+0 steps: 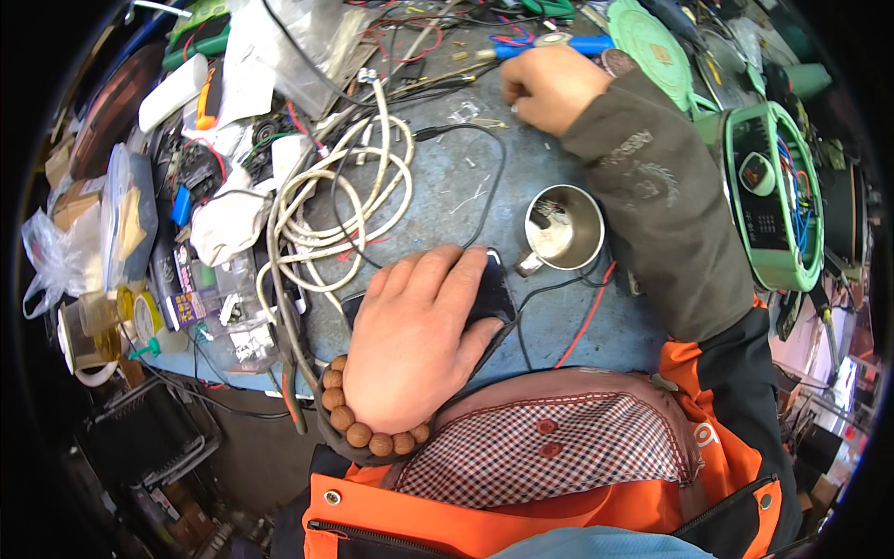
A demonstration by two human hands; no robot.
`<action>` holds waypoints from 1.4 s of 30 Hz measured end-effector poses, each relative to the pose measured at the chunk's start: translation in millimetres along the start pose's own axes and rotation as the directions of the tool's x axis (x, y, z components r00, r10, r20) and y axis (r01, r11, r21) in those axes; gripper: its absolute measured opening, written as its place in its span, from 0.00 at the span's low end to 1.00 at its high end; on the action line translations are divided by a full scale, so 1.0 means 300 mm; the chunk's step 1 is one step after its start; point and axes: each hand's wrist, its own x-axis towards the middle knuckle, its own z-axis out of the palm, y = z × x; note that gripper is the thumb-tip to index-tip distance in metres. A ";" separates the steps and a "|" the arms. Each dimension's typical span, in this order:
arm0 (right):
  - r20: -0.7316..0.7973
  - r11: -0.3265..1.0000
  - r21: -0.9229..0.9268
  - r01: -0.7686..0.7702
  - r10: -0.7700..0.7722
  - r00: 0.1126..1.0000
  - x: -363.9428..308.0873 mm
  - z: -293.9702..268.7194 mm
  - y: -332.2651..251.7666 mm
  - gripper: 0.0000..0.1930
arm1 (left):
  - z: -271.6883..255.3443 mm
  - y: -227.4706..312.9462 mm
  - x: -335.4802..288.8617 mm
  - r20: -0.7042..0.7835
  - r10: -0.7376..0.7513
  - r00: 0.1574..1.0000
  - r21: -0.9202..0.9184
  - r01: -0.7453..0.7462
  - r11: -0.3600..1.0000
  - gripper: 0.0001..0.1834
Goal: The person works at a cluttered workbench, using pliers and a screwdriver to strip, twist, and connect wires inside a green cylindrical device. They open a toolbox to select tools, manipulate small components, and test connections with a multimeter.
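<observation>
My left hand [410, 321], with a wooden bead bracelet at the wrist, lies palm down over a dark, glossy phone-like slab [492, 296]. Its fingers are stretched out and the thumb stands apart. At the far side of the bench, my right hand [556, 88] has its fingers curled in. Whatever they may hold is hidden. Just beyond it lies a blue cylindrical tool [589, 44]. Between my left hand and right sleeve stands a steel mug [594, 233], its handle toward me and something whitish inside. Left of it lies a coiled white cable [406, 177].
A green round housing [815, 200] with wires inside stands at the right edge. Near the far right lies a pale green cover [649, 47]. Plastic bags [284, 47], an orange-handled cutter [209, 98] and tape rolls [147, 317] crowd the left. A red wire [589, 315] trails near the mug.
</observation>
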 end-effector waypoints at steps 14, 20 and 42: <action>-0.010 0.944 0.023 0.330 -0.329 0.944 0.081 -0.074 -0.211 0.13 | 0.034 -0.074 0.025 -0.364 -0.147 0.920 0.112 0.200 0.973 0.28; -0.030 0.925 0.149 0.349 -0.349 0.937 0.210 0.025 -0.239 0.15 | 0.047 -0.111 0.051 -0.458 -0.235 0.857 0.197 0.356 0.913 0.26; -0.073 0.787 0.599 0.148 -0.130 0.989 0.244 0.063 -0.155 0.09 | -0.090 -0.208 0.155 -0.708 -0.321 0.630 -0.293 0.152 0.944 0.31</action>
